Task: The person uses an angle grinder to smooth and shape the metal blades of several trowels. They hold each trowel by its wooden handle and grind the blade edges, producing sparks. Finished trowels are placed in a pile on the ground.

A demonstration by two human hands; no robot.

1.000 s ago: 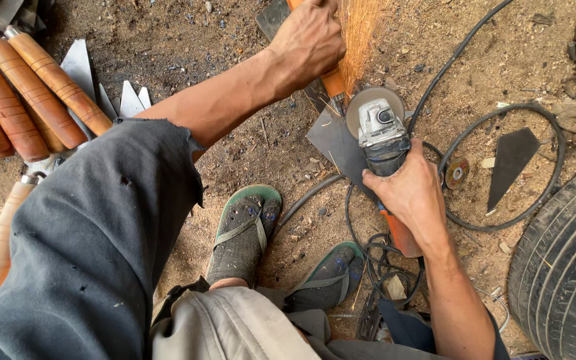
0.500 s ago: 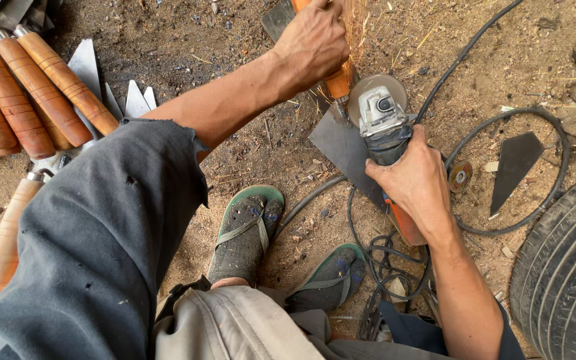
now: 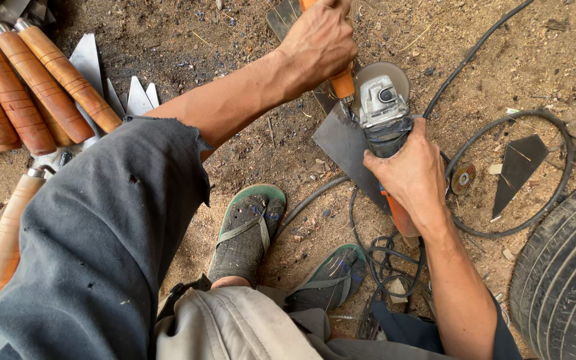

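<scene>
My right hand [image 3: 411, 175] is closed around the grinder [image 3: 385, 110]; my left hand [image 3: 319, 41] grips an orange handle [image 3: 341, 83]. The disc seems to touch the metal blade [image 3: 341, 143].

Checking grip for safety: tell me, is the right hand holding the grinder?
Yes, the right hand is wrapped around the body of the grinder, while the left hand grips an orange handle.

The floor [image 3: 235, 47] is bare, sandy brown earth, darker and sooty toward the top edge, littered with small pebbles, chips and straw. Daylight falls evenly with soft shadows. A black ribbed rubber tyre [image 3: 565, 280] fills the bottom right corner.
</scene>
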